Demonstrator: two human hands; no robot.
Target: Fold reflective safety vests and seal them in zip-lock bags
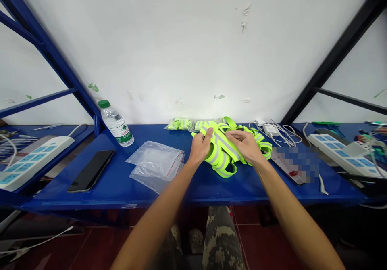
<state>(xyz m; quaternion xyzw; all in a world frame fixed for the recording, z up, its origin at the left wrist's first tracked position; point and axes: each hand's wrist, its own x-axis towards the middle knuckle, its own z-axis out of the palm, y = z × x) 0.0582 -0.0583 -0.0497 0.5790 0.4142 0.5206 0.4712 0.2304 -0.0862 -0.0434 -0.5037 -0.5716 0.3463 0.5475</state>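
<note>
A tangled neon-yellow reflective safety vest made of straps with silver stripes lies on the blue shelf top. My left hand grips a strap near the middle of the bundle. My right hand pinches the same bundle a little to the right, its fingers over a striped band. Beside my left hand lie several clear zip bags, stacked loosely. Behind the vest, more yellow reflective material sits sealed in a clear bag.
On the shelf stand a water bottle and a black smartphone. White power strips lie at both sides. White cables and a charger sit at the back, and a pixelated flat package lies right of the vest. A white wall rises behind.
</note>
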